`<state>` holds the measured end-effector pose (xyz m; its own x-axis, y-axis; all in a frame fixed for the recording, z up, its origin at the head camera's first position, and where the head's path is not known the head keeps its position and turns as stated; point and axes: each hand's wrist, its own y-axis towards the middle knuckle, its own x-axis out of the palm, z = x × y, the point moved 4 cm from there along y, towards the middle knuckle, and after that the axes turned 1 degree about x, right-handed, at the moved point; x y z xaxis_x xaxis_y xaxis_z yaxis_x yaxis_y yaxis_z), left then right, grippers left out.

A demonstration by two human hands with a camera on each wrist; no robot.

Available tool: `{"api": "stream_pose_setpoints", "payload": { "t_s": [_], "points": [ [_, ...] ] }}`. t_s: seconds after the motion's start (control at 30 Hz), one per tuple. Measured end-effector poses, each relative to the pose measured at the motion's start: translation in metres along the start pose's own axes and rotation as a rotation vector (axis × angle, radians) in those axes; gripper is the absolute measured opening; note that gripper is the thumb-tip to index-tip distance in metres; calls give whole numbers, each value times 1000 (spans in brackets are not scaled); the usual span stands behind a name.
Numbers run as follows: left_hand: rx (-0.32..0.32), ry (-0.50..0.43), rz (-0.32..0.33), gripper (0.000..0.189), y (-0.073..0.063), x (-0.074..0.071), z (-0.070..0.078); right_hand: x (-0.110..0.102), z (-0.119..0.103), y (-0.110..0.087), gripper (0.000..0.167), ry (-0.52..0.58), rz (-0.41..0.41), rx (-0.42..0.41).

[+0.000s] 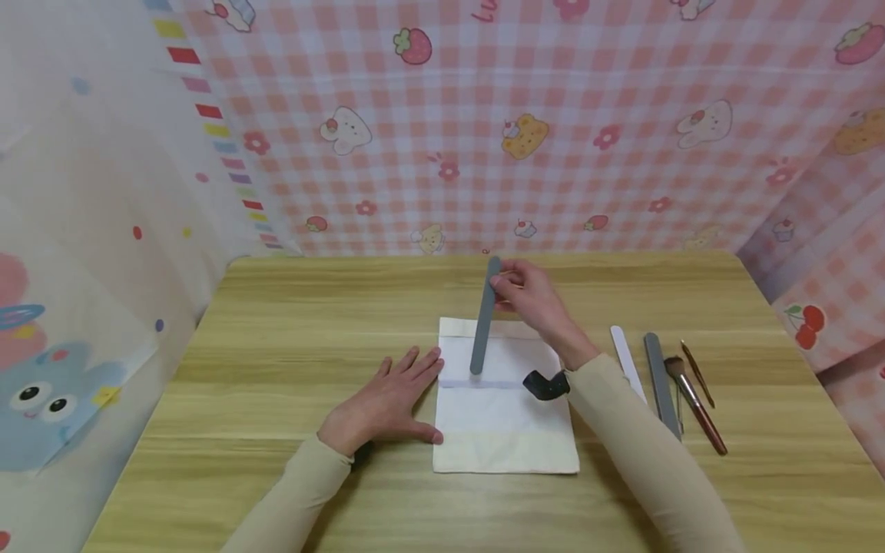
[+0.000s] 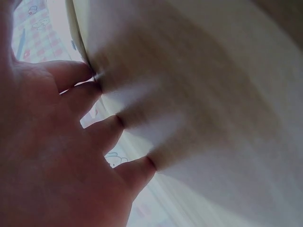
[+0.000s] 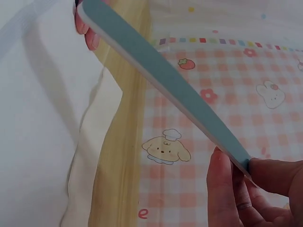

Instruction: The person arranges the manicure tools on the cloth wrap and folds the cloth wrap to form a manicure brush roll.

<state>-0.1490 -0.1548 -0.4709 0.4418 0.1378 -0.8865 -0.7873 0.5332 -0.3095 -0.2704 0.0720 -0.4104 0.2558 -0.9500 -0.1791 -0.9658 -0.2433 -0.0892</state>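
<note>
The right hand (image 1: 528,296) pinches a grey file (image 1: 483,326) near its far end, thumb against fingers; the file slants over the white cloth (image 1: 501,449). The left hand (image 1: 387,401) is spread, fingers extended on the tabletop (image 1: 276,322), fingertips and thumb at the cloth's left edge.

From here, the grey file (image 1: 485,316) looks matt, the white cloth (image 1: 503,418) woven; at its three o'clock, a brush handle (image 1: 708,426) looks glossy; the table (image 1: 311,315) seems smooth, wood-grained.
</note>
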Motion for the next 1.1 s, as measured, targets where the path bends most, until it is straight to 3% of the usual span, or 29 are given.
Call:
{"api": "stream_pose_setpoints", "payload": {
  "t_s": [0.3, 0.5, 1.1],
  "points": [
    [-5, -1, 0, 113, 0, -1, 2, 18, 7, 15, 52, 11, -27, -65],
    [-7, -10, 7, 113, -1, -1, 2, 29, 17, 25, 49, 16, -53, -84],
    [-23, 1, 3, 114, 0, 0, 1, 48, 34, 31, 45, 5, -96, 31]
  ]
}}
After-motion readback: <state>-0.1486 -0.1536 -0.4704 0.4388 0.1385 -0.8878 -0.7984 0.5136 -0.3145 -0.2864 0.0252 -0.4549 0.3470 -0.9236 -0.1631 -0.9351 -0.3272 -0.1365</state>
